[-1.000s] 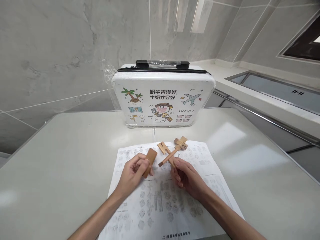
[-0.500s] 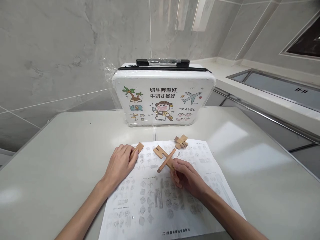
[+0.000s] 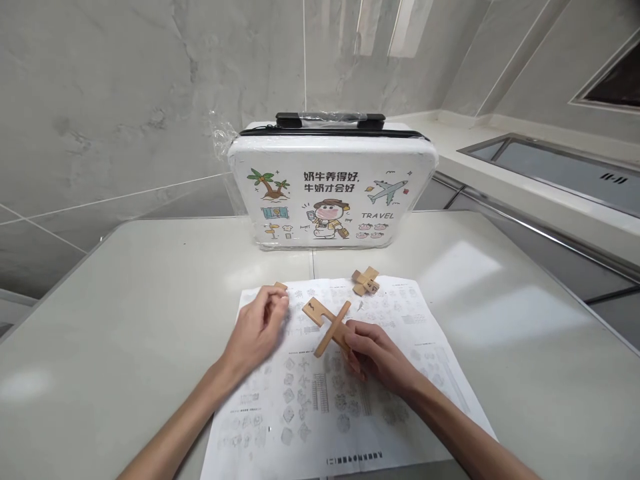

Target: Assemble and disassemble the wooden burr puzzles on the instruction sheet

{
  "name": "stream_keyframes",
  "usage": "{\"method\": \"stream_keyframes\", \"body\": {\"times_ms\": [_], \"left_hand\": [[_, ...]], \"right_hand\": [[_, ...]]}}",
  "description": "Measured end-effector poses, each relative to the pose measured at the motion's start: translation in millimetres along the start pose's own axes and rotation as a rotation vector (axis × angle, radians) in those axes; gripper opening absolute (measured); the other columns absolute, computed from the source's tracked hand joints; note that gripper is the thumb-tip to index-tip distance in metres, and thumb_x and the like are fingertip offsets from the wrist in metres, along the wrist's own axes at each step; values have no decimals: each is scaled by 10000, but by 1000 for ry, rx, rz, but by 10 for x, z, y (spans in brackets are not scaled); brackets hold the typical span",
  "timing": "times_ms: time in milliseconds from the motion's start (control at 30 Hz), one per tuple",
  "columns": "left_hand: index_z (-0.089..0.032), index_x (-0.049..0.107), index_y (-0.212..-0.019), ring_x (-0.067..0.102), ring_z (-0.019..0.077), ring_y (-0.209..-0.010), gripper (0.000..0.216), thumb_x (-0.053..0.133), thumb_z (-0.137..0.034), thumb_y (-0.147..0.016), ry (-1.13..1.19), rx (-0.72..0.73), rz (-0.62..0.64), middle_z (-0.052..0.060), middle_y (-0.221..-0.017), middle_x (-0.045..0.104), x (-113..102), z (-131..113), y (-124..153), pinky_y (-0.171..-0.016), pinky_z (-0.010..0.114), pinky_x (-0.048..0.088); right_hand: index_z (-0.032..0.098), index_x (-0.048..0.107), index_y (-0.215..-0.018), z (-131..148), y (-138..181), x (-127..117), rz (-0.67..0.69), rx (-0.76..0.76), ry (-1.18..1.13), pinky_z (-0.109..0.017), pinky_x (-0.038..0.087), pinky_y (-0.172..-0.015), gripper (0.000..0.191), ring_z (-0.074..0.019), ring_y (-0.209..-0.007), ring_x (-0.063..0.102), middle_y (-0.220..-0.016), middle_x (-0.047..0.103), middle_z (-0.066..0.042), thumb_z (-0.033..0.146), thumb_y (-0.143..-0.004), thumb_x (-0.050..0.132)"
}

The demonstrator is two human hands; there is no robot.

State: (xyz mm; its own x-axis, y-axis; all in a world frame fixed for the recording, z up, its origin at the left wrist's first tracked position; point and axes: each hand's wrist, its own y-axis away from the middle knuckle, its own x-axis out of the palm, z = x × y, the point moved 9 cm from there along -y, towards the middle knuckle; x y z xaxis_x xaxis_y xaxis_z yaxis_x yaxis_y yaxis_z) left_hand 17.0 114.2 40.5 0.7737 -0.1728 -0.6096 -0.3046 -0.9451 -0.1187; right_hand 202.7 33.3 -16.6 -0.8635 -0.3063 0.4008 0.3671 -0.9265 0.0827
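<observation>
My right hand (image 3: 377, 353) is closed on two crossed wooden puzzle pieces. One is a flat notched piece (image 3: 313, 312) with a dark mark near its far end. A slim wooden bar (image 3: 326, 340) crosses it at a slant. To the left, the fingers of my left hand (image 3: 261, 323) are curled around another wooden piece (image 3: 281, 285). Only that piece's far end shows above the fingers; the rest is hidden. Beyond my right hand, a small cluster of joined wooden pieces (image 3: 366, 281) with dark markings rests at the top edge of the paper.
A printed sheet (image 3: 400, 453) with rows of small diagrams lies under both hands on the pale table (image 3: 100, 320). At the back stands a white case (image 3: 333, 157) with cartoon prints, a black handle and clear plastic wrap. A counter (image 3: 540, 180) runs along the right.
My left hand has turned and lifted, its fingers curling in so that less of its wooden piece shows. The crossed pieces in my right hand have tilted slightly. The view has shifted a little.
</observation>
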Motion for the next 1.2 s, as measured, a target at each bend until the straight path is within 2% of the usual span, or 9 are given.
{"method": "stream_keyframes", "body": {"times_ms": [67, 133, 200, 333, 433, 500, 700, 900, 1200], "left_hand": [[-218, 595, -1188, 488, 172, -626, 430, 353, -562, -1102, 297, -69, 135, -21, -702, 526, 200, -89, 92, -621, 300, 403], [-217, 599, -1155, 438, 150, -588, 428, 440, -607, -1078, 463, -129, 291, -40, -666, 487, 417, -148, 189, -573, 278, 359], [-210, 605, -1100, 418, 134, -588, 416, 496, -610, -1065, 568, -151, 364, -43, -668, 476, 536, -169, 247, -561, 266, 340], [-197, 599, -1096, 407, 115, -589, 402, 513, -590, -1071, 698, -157, 369, -34, -703, 507, 594, -132, 264, -556, 257, 325], [-199, 592, -1106, 386, 110, -581, 401, 520, -593, -1069, 728, -163, 379, -39, -709, 503, 619, -122, 271, -548, 256, 314], [-202, 592, -1103, 371, 113, -576, 407, 527, -602, -1063, 731, -162, 382, -49, -688, 476, 629, -134, 277, -546, 255, 307], [-207, 596, -1066, 382, 123, -579, 403, 552, -607, -1050, 776, -179, 379, -47, -660, 475, 662, -150, 301, -563, 267, 305], [-204, 592, -1119, 364, 99, -550, 372, 563, -570, -1062, 821, -217, 417, -10, -706, 617, 732, -123, 327, -562, 265, 273], [-196, 601, -1125, 392, 95, -515, 377, 577, -566, -1059, 870, -220, 406, -10, -670, 629, 728, -47, 313, -531, 256, 288]], "right_hand": [[210, 533, -741, 5, 11, 33, 34, -3, 56, -248, 376, -506, 417, -111, -524, 480, -634, 547, 33, 466, -1048, 649], [209, 514, -732, 13, 22, 72, 69, -7, 104, -250, 396, -521, 440, -109, -530, 494, -639, 556, 28, 481, -1052, 643], [211, 503, -756, 20, 29, 108, 93, -6, 111, -246, 412, -522, 432, -105, -527, 501, -639, 561, 31, 490, -1059, 633], [235, 549, -1065, 67, 21, 139, 85, -36, 35, -231, 465, -500, 331, -110, -565, 583, -840, 646, 10, 530, -1019, 692], [293, 475, -1376, 88, 7, 168, 108, -39, -7, -238, 515, -504, 556, -156, -698, 692, -1089, 677, -57, 554, -969, 750], [314, 440, -1440, 75, 2, 182, 129, -14, -14, -233, 521, -503, 637, -166, -722, 713, -1131, 679, -71, 550, -951, 774], [287, 486, -1231, 49, 8, 118, 93, -16, -23, -193, 447, -423, 531, -92, -489, 605, -895, 681, 19, 576, -917, 803], [271, 482, -1085, 5, 13, -50, -33, -12, -50, -153, 206, -317, 438, -6, -319, 319, -759, 625, 83, 562, -944, 778], [269, 514, -1157, 17, 21, -26, -1, 33, -101, -180, 227, -364, 421, -23, -338, 296, -677, 585, 91, 574, -972, 737]]}}
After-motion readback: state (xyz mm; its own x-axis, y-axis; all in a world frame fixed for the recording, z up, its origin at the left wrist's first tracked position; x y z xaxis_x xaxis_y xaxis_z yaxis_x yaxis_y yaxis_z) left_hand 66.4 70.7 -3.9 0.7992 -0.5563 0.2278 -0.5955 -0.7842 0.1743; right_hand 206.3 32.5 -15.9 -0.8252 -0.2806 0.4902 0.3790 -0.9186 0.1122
